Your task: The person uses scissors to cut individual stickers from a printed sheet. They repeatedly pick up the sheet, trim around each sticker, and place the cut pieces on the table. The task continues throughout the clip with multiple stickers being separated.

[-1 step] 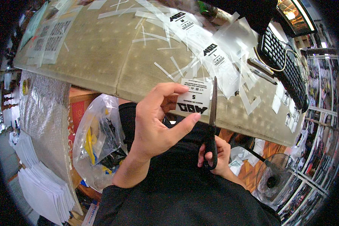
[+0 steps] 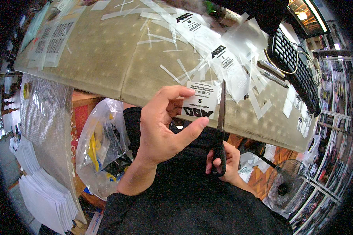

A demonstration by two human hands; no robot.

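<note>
My left hand (image 2: 161,125) holds a small white printed label (image 2: 198,103) over the near edge of the desk, thumb at its lower edge and a fingertip near its upper left corner. The print on it is upside down to me. In my right hand (image 2: 230,160) is a pair of black-handled scissors (image 2: 222,113), blades pointing away from me and looking closed. The blades stand just right of the label, and I cannot tell whether they touch it. More printed label sheets (image 2: 225,64) lie beyond, among thin white offcut strips (image 2: 169,73).
A black keyboard (image 2: 296,66) and a pen (image 2: 273,78) lie on the desk (image 2: 102,58) at the right. Left of me are a clear plastic bag (image 2: 102,149), bubble wrap (image 2: 47,105) and stacked white sheets (image 2: 43,196). A fan (image 2: 284,188) stands at the lower right.
The label in my left hand has shifted very slightly left and tilted a little. The scissors and my right hand have hardly moved.
</note>
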